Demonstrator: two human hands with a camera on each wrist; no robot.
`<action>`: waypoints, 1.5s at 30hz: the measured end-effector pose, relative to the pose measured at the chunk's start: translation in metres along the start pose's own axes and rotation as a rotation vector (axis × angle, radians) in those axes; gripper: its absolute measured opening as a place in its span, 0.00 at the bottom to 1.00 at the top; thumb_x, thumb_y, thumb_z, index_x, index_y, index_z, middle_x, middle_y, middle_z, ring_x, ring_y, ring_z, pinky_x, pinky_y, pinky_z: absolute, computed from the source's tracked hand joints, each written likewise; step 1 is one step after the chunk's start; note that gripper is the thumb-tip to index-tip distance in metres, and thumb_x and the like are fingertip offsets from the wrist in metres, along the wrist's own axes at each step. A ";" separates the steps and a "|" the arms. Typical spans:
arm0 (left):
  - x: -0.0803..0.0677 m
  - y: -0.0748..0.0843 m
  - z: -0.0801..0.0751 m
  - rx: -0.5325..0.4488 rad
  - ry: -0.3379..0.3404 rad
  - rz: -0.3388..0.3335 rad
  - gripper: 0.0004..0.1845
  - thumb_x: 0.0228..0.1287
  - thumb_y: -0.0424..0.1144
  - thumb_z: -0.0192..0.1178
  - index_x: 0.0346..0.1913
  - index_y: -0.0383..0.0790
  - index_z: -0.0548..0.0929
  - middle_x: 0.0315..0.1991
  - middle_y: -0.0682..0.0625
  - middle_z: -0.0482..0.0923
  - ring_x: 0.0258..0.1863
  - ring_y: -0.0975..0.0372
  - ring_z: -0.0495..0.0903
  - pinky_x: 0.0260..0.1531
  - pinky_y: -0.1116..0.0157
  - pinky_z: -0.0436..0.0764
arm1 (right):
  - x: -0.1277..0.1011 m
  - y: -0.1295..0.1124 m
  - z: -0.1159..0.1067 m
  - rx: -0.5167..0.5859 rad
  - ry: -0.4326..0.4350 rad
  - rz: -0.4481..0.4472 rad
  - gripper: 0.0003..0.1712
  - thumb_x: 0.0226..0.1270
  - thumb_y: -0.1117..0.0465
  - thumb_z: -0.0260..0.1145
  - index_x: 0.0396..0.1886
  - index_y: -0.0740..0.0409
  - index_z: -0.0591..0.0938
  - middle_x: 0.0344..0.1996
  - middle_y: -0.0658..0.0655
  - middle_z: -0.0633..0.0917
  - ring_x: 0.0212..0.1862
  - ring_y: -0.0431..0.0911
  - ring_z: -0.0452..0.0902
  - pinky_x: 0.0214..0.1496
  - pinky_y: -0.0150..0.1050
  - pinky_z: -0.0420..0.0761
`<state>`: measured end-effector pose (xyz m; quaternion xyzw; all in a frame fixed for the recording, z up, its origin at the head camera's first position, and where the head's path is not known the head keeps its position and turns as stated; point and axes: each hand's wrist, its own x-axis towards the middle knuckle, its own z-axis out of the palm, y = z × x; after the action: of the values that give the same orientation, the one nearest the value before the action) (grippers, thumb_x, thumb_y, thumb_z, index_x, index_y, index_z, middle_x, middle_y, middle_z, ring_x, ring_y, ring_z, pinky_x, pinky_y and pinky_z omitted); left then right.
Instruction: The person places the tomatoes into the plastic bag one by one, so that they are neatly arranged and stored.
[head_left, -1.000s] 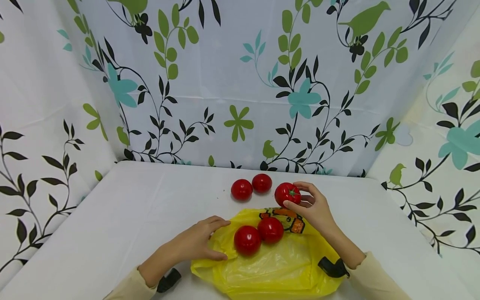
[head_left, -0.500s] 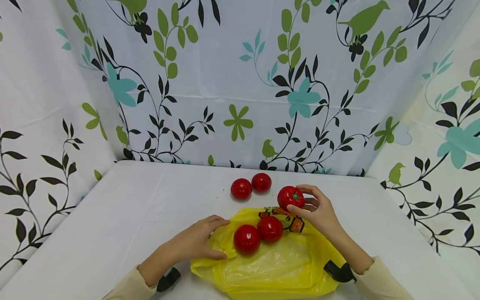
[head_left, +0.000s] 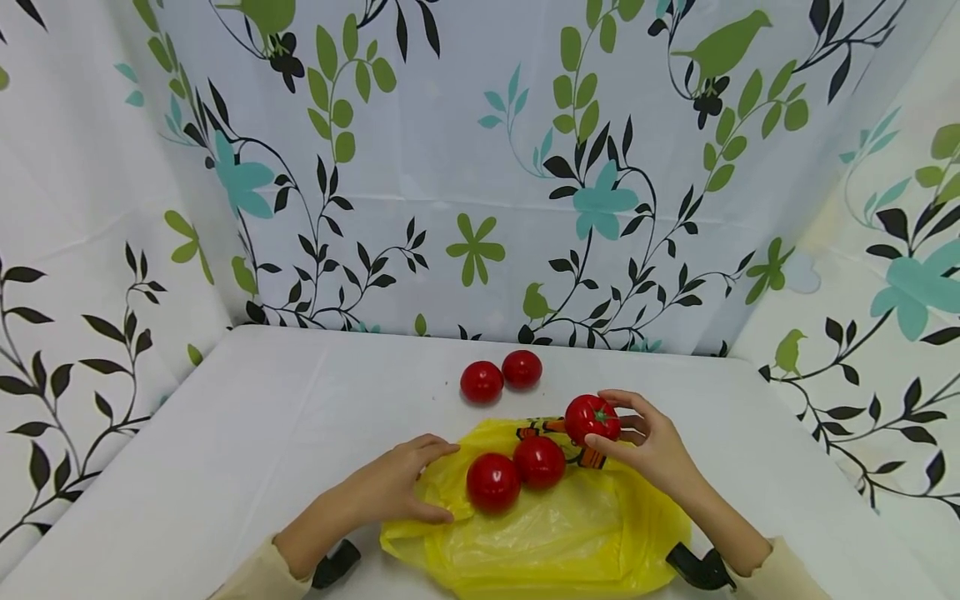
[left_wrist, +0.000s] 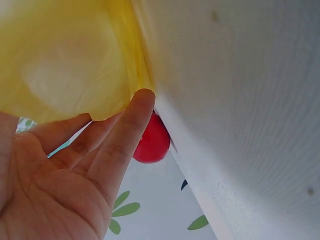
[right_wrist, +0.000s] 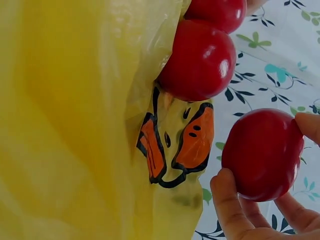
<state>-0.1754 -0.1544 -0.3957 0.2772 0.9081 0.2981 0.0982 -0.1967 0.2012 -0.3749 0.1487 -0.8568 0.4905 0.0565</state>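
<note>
A red tomato (head_left: 591,419) with a green stem top is held in the fingertips of my right hand (head_left: 654,442), just over the far right part of a yellow plastic bag (head_left: 540,542). The right wrist view shows the held tomato (right_wrist: 263,155) between thumb and fingers, beside the bag's orange and black print. Two more tomatoes (head_left: 493,482) (head_left: 540,462) lie side by side on the bag. My left hand (head_left: 397,483) rests at the bag's left edge, fingers spread and gently bent; in the left wrist view its fingertips touch the yellow plastic (left_wrist: 65,60).
Behind the bag, two further tomatoes (head_left: 482,382) (head_left: 522,368) sit together on the white table (head_left: 300,417). A leaf-and-bird patterned curtain (head_left: 420,167) surrounds the table's back and sides. Black straps (head_left: 701,568) are at both wrists.
My right hand has drawn the tomato nearer and slightly to the right, from behind the bag's far edge to over its print. The left hand and other tomatoes stay put.
</note>
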 end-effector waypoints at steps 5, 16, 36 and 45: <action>-0.002 -0.002 0.003 0.003 0.002 0.008 0.42 0.51 0.56 0.73 0.67 0.39 0.72 0.64 0.46 0.71 0.60 0.53 0.73 0.60 0.51 0.75 | -0.005 0.008 0.001 -0.022 -0.041 0.013 0.33 0.57 0.59 0.74 0.63 0.57 0.75 0.56 0.65 0.77 0.46 0.54 0.83 0.43 0.39 0.86; -0.002 -0.002 0.000 0.032 0.013 0.006 0.43 0.51 0.57 0.73 0.67 0.40 0.72 0.64 0.46 0.71 0.61 0.52 0.72 0.60 0.50 0.75 | -0.005 0.010 0.000 -0.059 -0.078 -0.008 0.33 0.55 0.59 0.76 0.60 0.60 0.76 0.55 0.65 0.78 0.45 0.53 0.82 0.46 0.41 0.85; -0.002 0.001 0.002 0.020 0.002 0.002 0.43 0.52 0.56 0.72 0.68 0.40 0.72 0.64 0.45 0.71 0.61 0.52 0.72 0.60 0.50 0.75 | -0.007 0.017 0.000 -0.150 -0.215 0.054 0.36 0.52 0.54 0.78 0.59 0.60 0.74 0.57 0.64 0.77 0.49 0.54 0.79 0.46 0.42 0.86; -0.001 0.001 0.002 0.025 0.006 0.009 0.43 0.51 0.57 0.72 0.67 0.39 0.72 0.64 0.45 0.71 0.61 0.52 0.73 0.60 0.50 0.75 | -0.008 0.025 0.001 -0.128 -0.221 -0.008 0.35 0.52 0.58 0.78 0.58 0.61 0.74 0.57 0.66 0.76 0.51 0.58 0.79 0.47 0.41 0.85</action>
<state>-0.1732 -0.1534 -0.3963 0.2818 0.9107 0.2881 0.0906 -0.1969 0.2134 -0.3979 0.2013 -0.8867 0.4155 -0.0268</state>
